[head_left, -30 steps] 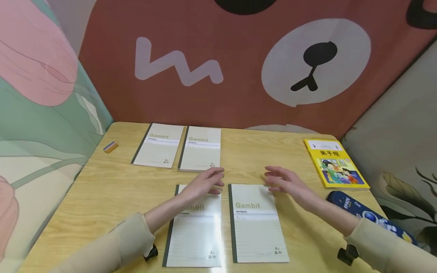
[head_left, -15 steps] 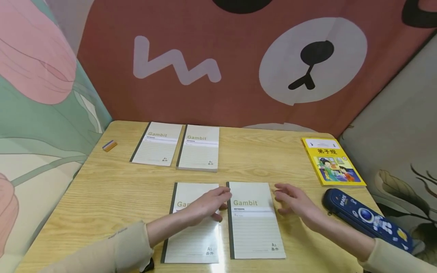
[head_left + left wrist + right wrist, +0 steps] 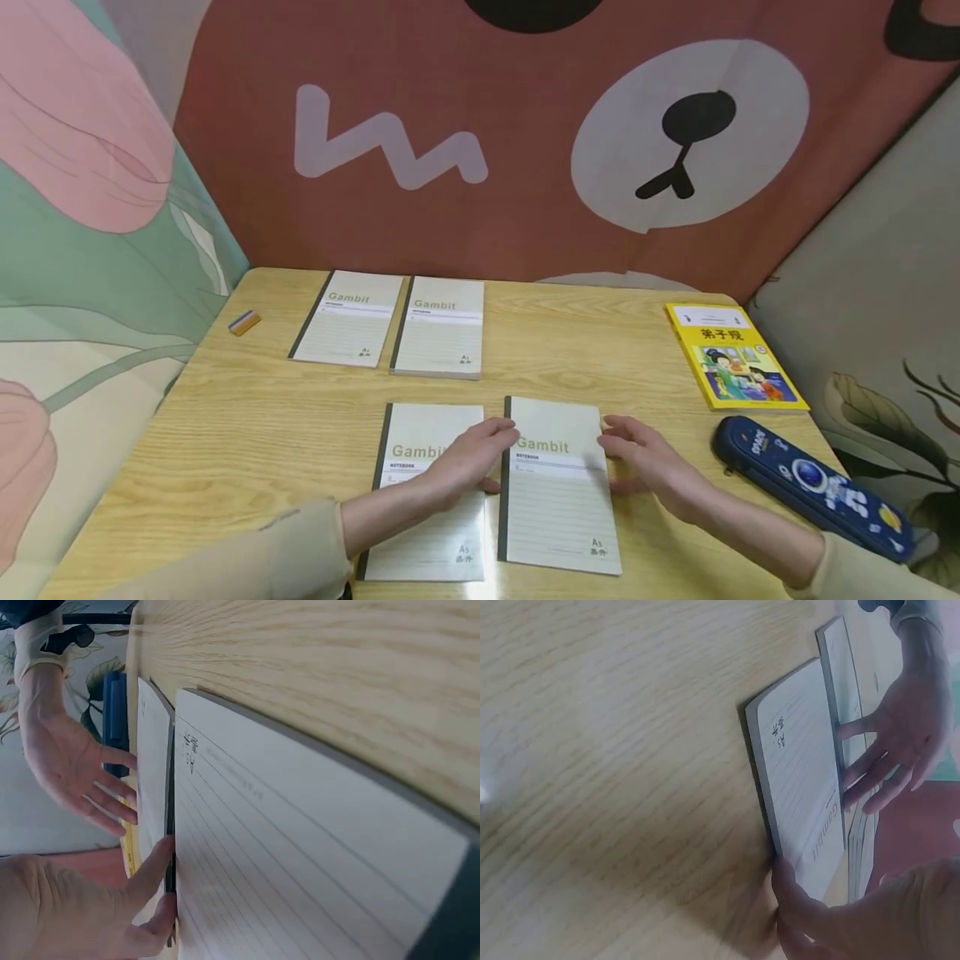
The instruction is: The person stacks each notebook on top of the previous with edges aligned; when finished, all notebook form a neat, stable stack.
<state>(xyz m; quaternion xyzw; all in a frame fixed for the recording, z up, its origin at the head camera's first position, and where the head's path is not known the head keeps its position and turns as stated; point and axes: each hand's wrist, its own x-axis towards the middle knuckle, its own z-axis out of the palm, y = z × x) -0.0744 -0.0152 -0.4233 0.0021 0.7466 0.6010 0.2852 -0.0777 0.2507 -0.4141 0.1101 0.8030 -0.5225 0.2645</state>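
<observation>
Two white Gambit notebooks with dark spines lie side by side on the near part of the table. Between my two hands is the right-hand notebook (image 3: 558, 517), turned slightly askew. The fingertips of my left hand (image 3: 465, 462) touch its dark spine, while that arm crosses over the left-hand notebook (image 3: 431, 542). At the opposite edge, the thumb and fingertips of my right hand (image 3: 656, 467) touch the notebook's side. Fingers of both hands are extended rather than curled, as the right wrist view shows for the left hand (image 3: 907, 724).
Two more Gambit notebooks, one at far left (image 3: 348, 321) and one beside it (image 3: 438, 329), lie at the back. An eraser (image 3: 243, 322) is left of them. A yellow picture-covered book (image 3: 735, 358) and a blue pencil case (image 3: 813, 487) lie along the right side.
Both hands have come down and toward me, from above the notebooks' top edges to the right-hand notebook's two sides. That notebook has turned slightly.
</observation>
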